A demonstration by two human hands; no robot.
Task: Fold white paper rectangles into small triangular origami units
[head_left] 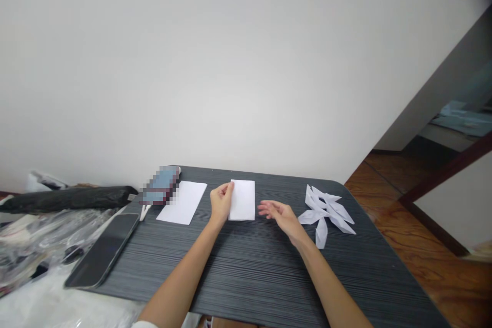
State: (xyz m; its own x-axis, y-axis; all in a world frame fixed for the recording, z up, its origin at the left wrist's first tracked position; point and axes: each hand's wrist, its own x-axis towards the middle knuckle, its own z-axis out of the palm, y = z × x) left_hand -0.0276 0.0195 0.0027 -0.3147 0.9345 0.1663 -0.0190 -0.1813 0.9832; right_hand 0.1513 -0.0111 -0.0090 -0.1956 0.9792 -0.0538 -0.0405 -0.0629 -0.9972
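My left hand (pixel 221 204) pinches the left edge of a white sheet of paper (pixel 243 200), thumb on its near face. The sheet is a small upright rectangle facing me, over the middle of the dark table (pixel 246 266). To the right of the sheet, apart from it, my right hand (pixel 280 215) has its fingers spread and holds nothing. Beyond that hand lies a group of folded white paper pieces (pixel 326 210) with pointed ends. Another flat white sheet (pixel 183 201) rests on the table to the left of my left hand.
At the table's back left is a pixelated phone-like device (pixel 161 184) with a white cable (pixel 144 212). A dark phone (pixel 103 251) lies along the left edge. Clear plastic bags (pixel 49 236) crowd beside the table. A white wall (pixel 230 61) stands behind.
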